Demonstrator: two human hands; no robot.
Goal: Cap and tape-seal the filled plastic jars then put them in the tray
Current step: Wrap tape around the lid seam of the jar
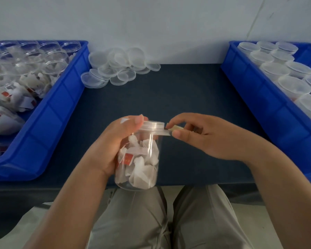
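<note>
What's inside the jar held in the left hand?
White sachets, one with a red tag, fill the jar; a clear lid caps it. The left hand covers its left side, so contents there are hidden.

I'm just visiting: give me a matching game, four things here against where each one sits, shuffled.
Things:
1 taped jar
2 loose lids
3 capped jars
4 open jars

Places:
A right tray
B left hand
C left tray
D table, by the wall

Pairs: 1-B, 2-D, 3-A, 4-C.
</note>
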